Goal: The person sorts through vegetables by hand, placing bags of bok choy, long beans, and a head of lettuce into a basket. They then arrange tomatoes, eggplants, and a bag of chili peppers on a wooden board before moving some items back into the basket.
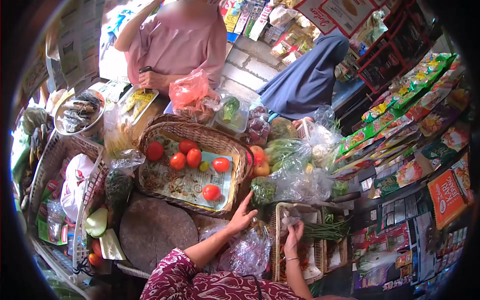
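My left hand [242,217] reaches forward with its fingers apart and nothing held. It is beside the right rim of a brown wicker basket [165,199] and just below a bagged green vegetable [263,190]. Inside the basket, several red tomatoes [194,158] and a small yellow-green fruit [204,166] lie on paper among dry scraps. My right hand [294,238] pinches a small clear plastic bag [290,219] above a light plastic basket [276,245]. What the bag holds, if anything, I cannot make out. Long green beans [325,230] lie to its right.
A round dark stone slab [157,232] lies left of my forearm, near crumpled clear bags [247,255]. Across the goods are a person in pink [175,47] and a person in a blue head covering [305,80]. Hanging sachets [400,120] line the right side.
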The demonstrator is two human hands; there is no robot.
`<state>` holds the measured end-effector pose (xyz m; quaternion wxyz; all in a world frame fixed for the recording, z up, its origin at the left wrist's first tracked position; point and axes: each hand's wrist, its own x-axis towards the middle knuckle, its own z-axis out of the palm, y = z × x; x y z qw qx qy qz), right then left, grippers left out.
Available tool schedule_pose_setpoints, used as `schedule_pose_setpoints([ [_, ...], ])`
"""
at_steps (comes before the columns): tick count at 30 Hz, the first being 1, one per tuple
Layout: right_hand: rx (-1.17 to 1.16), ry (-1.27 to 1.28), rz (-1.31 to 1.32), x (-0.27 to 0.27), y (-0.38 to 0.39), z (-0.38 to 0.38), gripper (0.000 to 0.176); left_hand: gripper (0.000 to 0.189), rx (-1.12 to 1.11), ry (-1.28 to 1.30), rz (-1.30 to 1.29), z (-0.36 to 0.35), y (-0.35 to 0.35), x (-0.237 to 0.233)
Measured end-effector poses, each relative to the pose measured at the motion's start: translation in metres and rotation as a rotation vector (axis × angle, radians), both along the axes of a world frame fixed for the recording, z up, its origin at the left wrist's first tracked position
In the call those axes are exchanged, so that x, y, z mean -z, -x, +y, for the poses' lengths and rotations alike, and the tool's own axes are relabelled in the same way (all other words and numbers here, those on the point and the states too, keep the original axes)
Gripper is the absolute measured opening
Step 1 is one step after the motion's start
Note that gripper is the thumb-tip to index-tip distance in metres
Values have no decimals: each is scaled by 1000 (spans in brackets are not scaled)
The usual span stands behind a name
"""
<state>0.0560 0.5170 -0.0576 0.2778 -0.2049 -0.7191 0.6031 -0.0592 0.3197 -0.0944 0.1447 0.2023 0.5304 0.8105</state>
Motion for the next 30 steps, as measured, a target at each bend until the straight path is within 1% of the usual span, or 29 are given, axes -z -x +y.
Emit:
schedule_pose_setpoints([
  [1,-18,-10,-10,-8,-1,-9,40,72,-18,-10,-10,3,0,4],
  [3,162,-274,-96,-34,-13,-50,60,72,-13,-111,-58,9,0,12],
  [4,76,-180,-141,-37,-21,-55,75,72,-26,-128,-55,10,-1,12],
  [5,53,-132,-142,-36,-26,-63,77,72,-46,-142,-65,9,-2,12],
  [7,32,-164,-219,-34,-33,-68,83,73,-77,-58,5,8,-2,10],
  [9,14,-224,-274,-26,-38,-65,85,74,-69,-78,-24,5,-1,7],
  [10,13,-268,-323,-24,-38,-64,88,74,-91,-35,8,7,-2,10],
  [11,2,-278,-320,-23,-38,-63,88,74,-113,11,40,8,-2,11],
  [13,11,-317,-338,-24,-36,-64,91,75,-117,5,47,9,-2,12],
  [18,24,-297,-287,-27,-32,-72,92,75,-96,-7,20,4,-3,3],
  [20,66,-192,-151,-38,-29,-85,84,75,-77,12,-2,2,-3,1],
  [21,73,-188,-155,-49,-29,-94,84,75,-69,15,-5,3,-4,2],
  [23,-45,-424,-37,-82,-11,-117,70,75,-66,32,-27,5,-3,4],
  [24,-191,-578,47,-101,6,-116,63,76,-74,29,-17,5,-3,3],
  [25,-315,-483,74,-128,25,-128,64,76,-57,-10,-37,4,-4,1],
  [26,-439,-696,24,-161,49,-136,70,77,-36,-32,-51,4,-4,0],
  [27,-533,-617,19,-197,75,-157,72,77,-24,-52,-62,3,-4,0],
  [28,-651,-622,30,-222,107,-158,70,78,-64,8,28,5,-3,3],
  [29,-694,-585,66,-247,142,-172,67,78,-70,12,29,4,-3,4],
  [30,-815,-725,220,-259,193,-164,68,78,-75,27,50,4,-3,4],
])
